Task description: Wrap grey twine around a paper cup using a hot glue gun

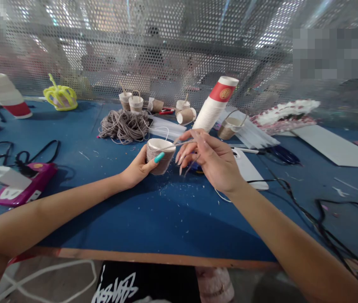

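My left hand grips a small paper cup wrapped in brownish twine, held just above the blue table; its thumb with a teal nail lies on the cup's side. My right hand pinches a thin strand of twine between thumb and fingertips, stretched across the cup's rim. A loose bundle of the same twine lies on the table behind the cup.
A tilted stack of red-and-white paper cups stands behind my right hand, with several small wrapped cups near it. A yellow crown sits far left, a pink device at left. Black cables run at right. A perforated metal screen backs the table.
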Action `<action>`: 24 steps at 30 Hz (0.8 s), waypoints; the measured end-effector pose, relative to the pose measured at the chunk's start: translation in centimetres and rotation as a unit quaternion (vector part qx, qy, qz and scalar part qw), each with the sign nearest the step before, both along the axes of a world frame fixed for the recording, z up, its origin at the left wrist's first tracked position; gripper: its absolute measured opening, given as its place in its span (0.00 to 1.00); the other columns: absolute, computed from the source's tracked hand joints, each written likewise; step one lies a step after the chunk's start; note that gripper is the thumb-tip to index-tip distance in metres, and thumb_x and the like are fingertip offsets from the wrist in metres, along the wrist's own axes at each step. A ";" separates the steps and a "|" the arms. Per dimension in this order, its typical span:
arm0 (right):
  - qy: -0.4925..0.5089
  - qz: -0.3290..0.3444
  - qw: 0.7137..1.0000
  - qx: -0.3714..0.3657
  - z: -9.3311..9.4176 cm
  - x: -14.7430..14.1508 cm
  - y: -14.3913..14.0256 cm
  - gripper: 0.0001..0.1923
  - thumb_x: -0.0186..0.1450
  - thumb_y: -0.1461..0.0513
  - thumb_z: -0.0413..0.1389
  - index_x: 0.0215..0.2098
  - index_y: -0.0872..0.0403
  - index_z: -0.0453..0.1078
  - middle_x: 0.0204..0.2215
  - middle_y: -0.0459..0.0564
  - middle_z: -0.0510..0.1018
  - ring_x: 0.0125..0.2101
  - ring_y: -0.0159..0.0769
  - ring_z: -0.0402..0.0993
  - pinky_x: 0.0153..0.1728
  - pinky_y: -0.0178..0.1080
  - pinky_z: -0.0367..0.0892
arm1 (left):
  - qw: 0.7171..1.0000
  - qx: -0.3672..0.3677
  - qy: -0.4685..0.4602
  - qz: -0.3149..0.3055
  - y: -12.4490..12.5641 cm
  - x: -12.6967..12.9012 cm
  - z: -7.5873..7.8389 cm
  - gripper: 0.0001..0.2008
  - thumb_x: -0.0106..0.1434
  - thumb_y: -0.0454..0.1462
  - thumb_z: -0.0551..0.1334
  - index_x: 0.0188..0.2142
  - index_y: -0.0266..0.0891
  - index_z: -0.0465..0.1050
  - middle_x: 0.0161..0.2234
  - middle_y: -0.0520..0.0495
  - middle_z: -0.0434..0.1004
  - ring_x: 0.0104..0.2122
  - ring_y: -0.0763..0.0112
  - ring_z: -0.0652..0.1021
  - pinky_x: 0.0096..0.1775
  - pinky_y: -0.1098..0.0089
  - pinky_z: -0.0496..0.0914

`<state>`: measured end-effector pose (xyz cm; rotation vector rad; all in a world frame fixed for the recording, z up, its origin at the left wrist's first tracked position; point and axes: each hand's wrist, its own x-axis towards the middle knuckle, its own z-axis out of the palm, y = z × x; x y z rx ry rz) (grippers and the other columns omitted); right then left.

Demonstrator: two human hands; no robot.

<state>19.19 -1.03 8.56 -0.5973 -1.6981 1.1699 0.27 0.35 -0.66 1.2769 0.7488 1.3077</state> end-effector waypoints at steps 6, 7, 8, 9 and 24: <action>-0.005 0.026 0.999 -0.029 0.4 -0.5 -0.9 0.21 0.67 0.45 0.54 0.28 0.51 0.73 0.42 0.51 0.78 0.39 0.37 0.77 0.34 0.40 0.78 | 1.000 -0.016 0.013 0.014 -0.3 0.1 0.8 0.30 0.51 0.45 0.73 0.50 0.40 0.67 0.53 0.41 0.74 0.55 0.54 0.72 0.57 0.58 0.65; -0.007 0.030 0.999 -0.033 0.4 -0.5 -1.0 0.22 0.67 0.45 0.53 0.27 0.51 0.73 0.41 0.51 0.78 0.40 0.38 0.78 0.35 0.41 0.79 | 1.000 -0.018 0.008 0.011 -0.3 0.2 0.8 0.29 0.51 0.43 0.73 0.50 0.41 0.67 0.51 0.42 0.75 0.54 0.54 0.72 0.56 0.58 0.66; -0.007 0.035 0.999 -0.037 0.4 -0.6 -1.0 0.22 0.67 0.45 0.53 0.27 0.51 0.73 0.38 0.51 0.79 0.41 0.39 0.78 0.36 0.42 0.79 | 1.000 -0.017 0.006 0.011 -0.3 0.2 0.7 0.28 0.50 0.42 0.74 0.48 0.41 0.68 0.49 0.43 0.76 0.53 0.55 0.73 0.55 0.58 0.67; -0.005 0.040 0.998 -0.040 0.4 -0.7 -1.0 0.22 0.67 0.45 0.53 0.26 0.51 0.73 0.35 0.51 0.78 0.41 0.40 0.78 0.37 0.43 0.79 | 1.000 -0.014 0.008 0.014 -0.2 0.2 0.6 0.27 0.50 0.41 0.74 0.47 0.41 0.68 0.47 0.44 0.76 0.51 0.55 0.74 0.54 0.58 0.67; 0.038 0.073 0.994 -0.077 0.1 -0.3 -0.8 0.20 0.66 0.48 0.57 0.23 0.52 0.74 0.30 0.49 0.79 0.30 0.35 0.79 0.33 0.41 0.78 | 0.999 -0.040 -0.019 0.017 0.1 0.2 -0.1 0.29 0.49 0.42 0.74 0.48 0.39 0.68 0.47 0.42 0.76 0.51 0.56 0.74 0.57 0.56 0.66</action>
